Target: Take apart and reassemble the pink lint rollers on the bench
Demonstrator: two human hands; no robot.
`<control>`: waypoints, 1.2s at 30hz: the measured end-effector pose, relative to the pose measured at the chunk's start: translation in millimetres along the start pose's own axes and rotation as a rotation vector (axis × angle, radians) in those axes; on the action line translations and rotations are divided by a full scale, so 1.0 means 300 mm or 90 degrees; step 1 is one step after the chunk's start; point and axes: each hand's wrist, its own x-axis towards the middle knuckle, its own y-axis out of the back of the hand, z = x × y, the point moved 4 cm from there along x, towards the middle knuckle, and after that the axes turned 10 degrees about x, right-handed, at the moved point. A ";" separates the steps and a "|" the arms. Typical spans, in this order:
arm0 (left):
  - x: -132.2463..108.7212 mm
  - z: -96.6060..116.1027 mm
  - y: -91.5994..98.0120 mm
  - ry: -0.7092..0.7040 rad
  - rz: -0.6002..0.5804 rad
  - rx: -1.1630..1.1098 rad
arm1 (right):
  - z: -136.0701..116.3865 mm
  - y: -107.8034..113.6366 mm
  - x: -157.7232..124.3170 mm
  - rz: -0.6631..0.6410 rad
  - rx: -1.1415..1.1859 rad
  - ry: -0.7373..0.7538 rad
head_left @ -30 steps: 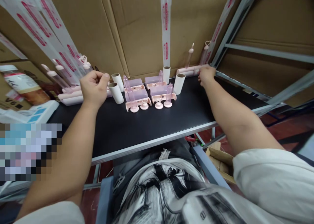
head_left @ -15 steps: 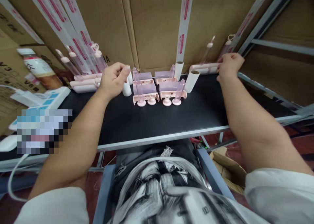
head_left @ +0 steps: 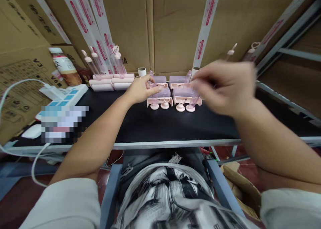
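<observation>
My left hand (head_left: 142,90) reaches to the left pair of pink holders, thumb and fingers apart beside a clear purple tube (head_left: 154,100) standing on a round pink base. Smeared by motion, my right hand (head_left: 225,88) hovers at the right pair, its fingertips near another clear tube (head_left: 192,103); its grip does not show. Translucent purple covers (head_left: 184,92) sit with the pink holders (head_left: 187,101). Small pink round pieces with loops (head_left: 180,106) stand in front. White rolls (head_left: 142,71) (head_left: 195,70) stand behind, the right one partly hidden by my right hand.
Pink-and-white rollers (head_left: 101,85) with pink-capped tubes (head_left: 91,65) stand at the back left. A drink bottle (head_left: 64,66), a power strip (head_left: 72,95) and a white cable (head_left: 35,168) lie left. Cardboard (head_left: 175,31) backs the black tabletop (head_left: 140,125); a metal frame (head_left: 298,53) stands right.
Both hands have moved inward to the middle holders, the left from the white roll beside them, the right from the far-right roller. The view has shifted left.
</observation>
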 end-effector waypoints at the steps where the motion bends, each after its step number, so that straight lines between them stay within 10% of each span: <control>1: 0.000 -0.001 -0.002 -0.004 -0.007 0.000 | -0.067 -0.071 0.000 -0.112 -0.030 0.038; 7: -0.003 0.003 -0.007 -0.001 -0.012 -0.020 | -0.024 -0.315 0.046 -0.424 -0.332 -0.116; 17: -0.003 0.024 -0.008 -0.058 0.000 -0.024 | 0.066 -0.391 0.008 -0.437 -0.297 -0.163; 23: 0.004 0.020 0.046 -0.047 0.088 -0.145 | 0.072 -0.355 -0.002 -0.354 -0.236 -0.157; 29: 0.024 -0.020 0.069 0.090 0.247 -0.425 | 0.068 -0.297 -0.001 -0.080 0.099 -0.121; 36: -0.003 0.009 0.068 0.119 0.294 -0.414 | 0.075 -0.291 0.003 0.023 0.256 -0.112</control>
